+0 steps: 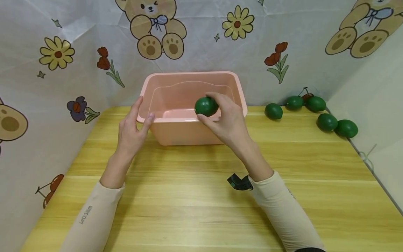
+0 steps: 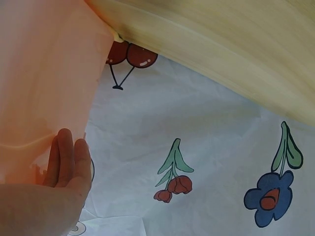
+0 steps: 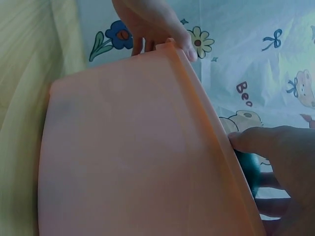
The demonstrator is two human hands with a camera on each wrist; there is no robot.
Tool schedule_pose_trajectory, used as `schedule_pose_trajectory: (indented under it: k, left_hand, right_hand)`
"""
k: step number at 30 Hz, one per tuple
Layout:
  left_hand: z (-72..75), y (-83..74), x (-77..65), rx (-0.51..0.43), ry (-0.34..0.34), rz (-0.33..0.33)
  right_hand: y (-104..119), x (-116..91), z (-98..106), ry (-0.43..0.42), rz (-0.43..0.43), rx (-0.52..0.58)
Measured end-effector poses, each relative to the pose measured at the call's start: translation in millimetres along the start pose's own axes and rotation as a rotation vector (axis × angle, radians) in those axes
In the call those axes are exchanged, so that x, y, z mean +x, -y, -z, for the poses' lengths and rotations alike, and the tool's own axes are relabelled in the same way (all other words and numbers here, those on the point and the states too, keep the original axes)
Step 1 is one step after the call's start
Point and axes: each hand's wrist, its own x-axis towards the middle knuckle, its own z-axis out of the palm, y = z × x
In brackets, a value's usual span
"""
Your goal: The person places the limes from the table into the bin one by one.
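Observation:
A pink plastic bin (image 1: pixel 189 133) stands on the wooden table near the back cloth. My right hand (image 1: pixel 231 120) pinches a dark green lime (image 1: pixel 206 106) between thumb and fingers, over the bin's front rim. In the right wrist view, part of the lime (image 3: pixel 248 169) shows beyond the rim, beside the thumb. My left hand (image 1: pixel 130 131) rests at the bin's front left corner, thumb over the rim and fingers fairly straight along the outer left side. In the left wrist view, its straight fingers (image 2: pixel 66 160) lie against the pink wall. No lime shows inside the bin.
Several more green limes (image 1: pixel 274 111) lie on the right side of the wooden table (image 1: pixel 189 203), toward the back corner. A white cloth (image 1: pixel 204 45) printed with bears and flowers hangs behind and to the left. A pale wall (image 1: pixel 377 105) borders the right edge.

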Motion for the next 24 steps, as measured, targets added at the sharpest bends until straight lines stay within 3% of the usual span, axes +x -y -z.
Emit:
schedule_pose_trajectory:
  k: [4, 7, 18, 24]
  left_hand:
    - [0.3, -0.6, -0.3, -0.004, 0.005, 0.009]
    - [0.1, -0.9, -0.3, -0.004, 0.002, 0.011]
    - [-1.2, 1.2, -0.8, -0.010, -0.015, -0.005]
    - [-2.2, 0.4, -0.1, -0.012, -0.018, -0.017]
  right_hand:
    - [1, -2, 5, 0.058, -0.027, -0.030]
    - [-1, -3, 9, 0.055, -0.031, -0.025]
    - [-22, 0, 27, -0.086, -0.027, -0.004]
    - [-43, 2, 43, -0.185, -0.100, -0.016]
